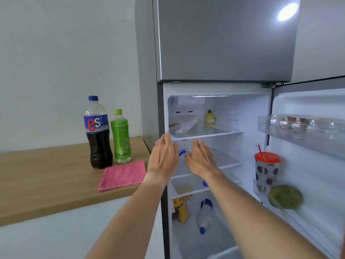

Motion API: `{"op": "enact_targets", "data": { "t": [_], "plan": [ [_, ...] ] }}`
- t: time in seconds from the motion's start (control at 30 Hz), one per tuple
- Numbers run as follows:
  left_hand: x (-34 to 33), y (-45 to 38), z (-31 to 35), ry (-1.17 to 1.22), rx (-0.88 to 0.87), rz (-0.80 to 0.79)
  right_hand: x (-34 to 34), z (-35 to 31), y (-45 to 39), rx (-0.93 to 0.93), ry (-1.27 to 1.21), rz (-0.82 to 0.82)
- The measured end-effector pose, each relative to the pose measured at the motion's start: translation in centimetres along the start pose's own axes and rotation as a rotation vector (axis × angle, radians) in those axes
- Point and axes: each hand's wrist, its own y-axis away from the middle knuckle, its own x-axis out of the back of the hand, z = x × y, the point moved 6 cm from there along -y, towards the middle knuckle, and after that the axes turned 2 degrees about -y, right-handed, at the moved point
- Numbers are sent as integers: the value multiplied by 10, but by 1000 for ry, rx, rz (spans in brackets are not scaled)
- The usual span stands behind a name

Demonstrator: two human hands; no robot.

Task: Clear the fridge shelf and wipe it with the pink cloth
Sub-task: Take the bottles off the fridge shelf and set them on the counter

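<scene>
The fridge stands open with its glass middle shelf (226, 161) at hand height. My left hand (163, 158) and my right hand (200, 159) reach side by side into that shelf, fingers spread, holding nothing. Between them shows the blue cap of a clear bottle (182, 152), mostly hidden by my hands. The folded pink cloth (123, 175) lies on the wooden counter (46, 176) left of the fridge. A cola bottle (98, 133) and a green bottle (121, 137) stand upright just behind the cloth.
The top shelf (214, 132) holds a clear plastic bag (186, 124) and a yellow lemon-shaped bottle (209, 118). Lower down lie a clear bottle (204, 215) and a yellow packet (182, 206). The open door on the right carries a red-lidded cup (267, 171), a green round item (285, 197) and a tray (298, 126).
</scene>
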Motion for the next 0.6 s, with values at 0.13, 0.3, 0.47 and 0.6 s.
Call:
{"op": "enact_targets", "data": {
  "t": [0.13, 0.3, 0.47, 0.6],
  "plan": [
    [-59, 3, 16, 4, 3, -153, -9, 52, -2, -68, 87, -96],
    [-129, -1, 12, -64, 97, -251, -37, 118, -22, -140, 156, -200],
    [-205, -7, -12, -196, 163, -403, -87, 159, -42, -180, 173, -268],
    [-253, -16, -31, -273, 166, -444, -124, 182, -52, -168, 215, -291]
  ]
}}
